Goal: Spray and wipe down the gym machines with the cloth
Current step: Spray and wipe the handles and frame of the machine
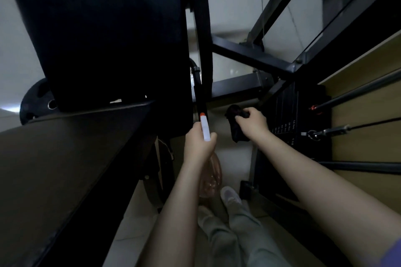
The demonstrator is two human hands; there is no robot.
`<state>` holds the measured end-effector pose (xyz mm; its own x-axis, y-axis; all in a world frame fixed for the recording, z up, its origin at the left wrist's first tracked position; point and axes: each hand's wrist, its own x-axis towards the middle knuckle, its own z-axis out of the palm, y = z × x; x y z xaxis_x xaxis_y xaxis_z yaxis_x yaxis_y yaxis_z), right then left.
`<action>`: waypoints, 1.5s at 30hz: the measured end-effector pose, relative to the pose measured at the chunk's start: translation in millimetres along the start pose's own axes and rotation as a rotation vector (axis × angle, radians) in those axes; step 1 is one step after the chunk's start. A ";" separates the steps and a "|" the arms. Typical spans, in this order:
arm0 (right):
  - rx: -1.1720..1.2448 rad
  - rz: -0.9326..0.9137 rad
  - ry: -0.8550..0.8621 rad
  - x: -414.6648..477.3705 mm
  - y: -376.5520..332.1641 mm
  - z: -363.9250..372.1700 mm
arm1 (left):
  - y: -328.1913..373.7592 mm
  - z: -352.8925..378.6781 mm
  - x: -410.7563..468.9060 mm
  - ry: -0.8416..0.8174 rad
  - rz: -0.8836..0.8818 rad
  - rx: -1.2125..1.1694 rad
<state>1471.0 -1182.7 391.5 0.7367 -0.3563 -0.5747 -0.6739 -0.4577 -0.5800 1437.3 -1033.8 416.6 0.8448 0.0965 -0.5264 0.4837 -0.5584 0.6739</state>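
My left hand (198, 143) grips a spray bottle (205, 129) with a white head and an orange nozzle tip; its clear body hangs below my wrist. The nozzle points up at the black upright post (202, 54) of the gym machine. My right hand (252, 123) holds a dark cloth (235, 124) bunched in its fingers, low beside the black weight stack (286, 115). The machine's black back pad (108, 43) fills the upper left and its seat pad (65, 169) the lower left.
Black frame bars (251, 56) cross behind the post. Cables with metal clips (325, 132) run right from the weight stack over a tan wall panel (368, 97). A weight plate (36, 102) shows at left. My legs and shoe (230, 195) stand on the pale tiled floor.
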 end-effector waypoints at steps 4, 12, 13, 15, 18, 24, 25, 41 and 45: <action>0.016 0.014 0.026 -6.5 -7.6 -25.0 | 27.0 2.0 2.9 0.033 -0.030 -0.026; 0.055 0.079 -0.023 10.3 -16.3 -47.7 | 105.7 1.6 36.0 -0.027 0.048 0.171; 0.079 0.090 -0.022 15.0 -17.3 -49.1 | 120.1 -1.6 43.5 -0.079 0.073 0.198; 0.147 0.097 -0.031 24.3 -19.7 -49.1 | 147.4 -14.3 58.6 -0.208 0.121 0.284; 0.255 0.083 -0.047 36.7 -24.8 -43.5 | 175.6 -39.3 85.1 -0.397 0.149 0.452; 0.351 0.081 -0.102 60.6 -34.2 -21.8 | 199.2 -77.7 122.4 -0.510 0.204 0.803; 0.388 0.084 -0.105 65.9 -36.4 -18.8 | 200.9 -82.8 129.3 -0.502 0.191 0.857; 0.581 0.189 -0.076 98.4 -18.1 20.6 | 110.1 -95.7 198.3 -0.670 0.200 1.126; 0.609 0.215 -0.055 96.5 -10.1 25.0 | 107.0 -93.9 194.6 -0.647 0.264 0.944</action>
<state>1547.5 -1192.1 327.5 0.5885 -0.3390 -0.7340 -0.7296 0.1687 -0.6628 1675.0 -997.4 434.9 0.4885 -0.3988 -0.7761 -0.2801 -0.9141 0.2934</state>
